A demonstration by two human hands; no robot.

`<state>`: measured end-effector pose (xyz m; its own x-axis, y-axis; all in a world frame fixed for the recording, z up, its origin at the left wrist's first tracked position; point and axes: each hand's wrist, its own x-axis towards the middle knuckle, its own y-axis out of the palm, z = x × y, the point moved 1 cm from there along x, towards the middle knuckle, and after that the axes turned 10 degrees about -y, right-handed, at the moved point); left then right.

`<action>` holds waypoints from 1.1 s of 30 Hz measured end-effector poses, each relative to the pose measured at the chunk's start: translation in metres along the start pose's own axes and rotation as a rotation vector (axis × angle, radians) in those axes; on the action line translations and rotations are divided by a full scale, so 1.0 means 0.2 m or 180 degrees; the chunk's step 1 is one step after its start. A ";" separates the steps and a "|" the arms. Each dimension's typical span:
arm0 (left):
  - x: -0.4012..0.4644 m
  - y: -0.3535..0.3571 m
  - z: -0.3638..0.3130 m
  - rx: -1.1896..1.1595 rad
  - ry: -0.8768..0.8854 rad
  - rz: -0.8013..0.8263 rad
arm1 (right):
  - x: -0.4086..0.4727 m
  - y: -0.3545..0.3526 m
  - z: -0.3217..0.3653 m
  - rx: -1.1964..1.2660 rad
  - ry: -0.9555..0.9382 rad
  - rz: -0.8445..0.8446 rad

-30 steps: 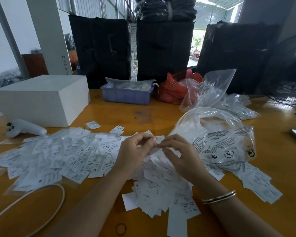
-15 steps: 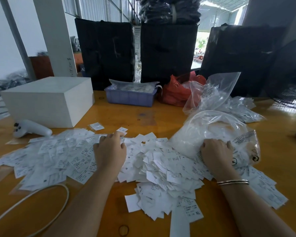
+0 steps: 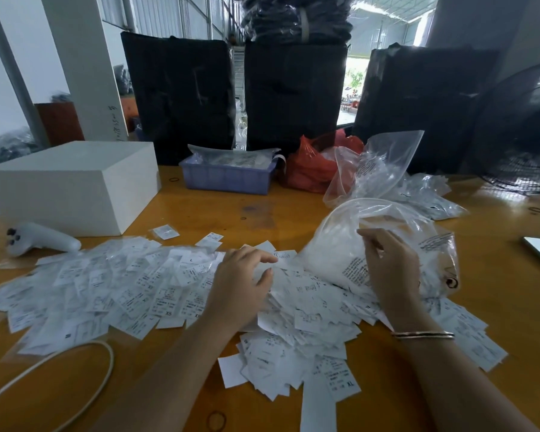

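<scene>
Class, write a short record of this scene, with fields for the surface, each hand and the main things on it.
Surface: orange wooden table
Spread on it: pile of white size labels
Left hand: rests open on the labels
Right hand: grips the clear bag
Behind: white box, blue tray, red bag

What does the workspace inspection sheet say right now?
Surface: wooden table, glossy.
Job's things: paper labels heaped loose; clear bag beside them, holding white contents.
Clutter: white box, white controller, blue tray, red bag.
Hands: left hand rests on the labels, fingers relaxed; right hand grips the clear bag.
Cables: white cable loops at the near left.
Surroundings: black bundles behind the table; fan at far right.
</scene>
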<state>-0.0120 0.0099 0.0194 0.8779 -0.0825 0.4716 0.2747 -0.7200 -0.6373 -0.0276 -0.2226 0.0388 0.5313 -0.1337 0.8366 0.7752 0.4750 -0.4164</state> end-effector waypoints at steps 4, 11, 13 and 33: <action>-0.02 0.00 -0.03 -0.0842 -0.0191 0.0564 | -0.03 0.01 0.16 0.1321 0.0191 -0.0206; -0.01 0.00 -0.06 -0.1670 -0.0654 0.0969 | -0.11 0.12 0.34 0.2696 0.0927 0.0464; 0.00 0.00 -0.05 -0.1682 -0.0708 0.0888 | -0.12 0.13 0.34 0.2740 0.1002 0.0449; 0.02 -0.02 0.01 -0.2205 -0.1511 0.0008 | -0.11 0.16 0.22 0.2488 0.1383 0.0299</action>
<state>-0.0086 0.0130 0.0232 0.9926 0.1026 0.0654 0.1057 -0.9933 -0.0466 -0.0300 -0.1670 0.0228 0.7861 -0.3064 0.5368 0.3526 0.9356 0.0176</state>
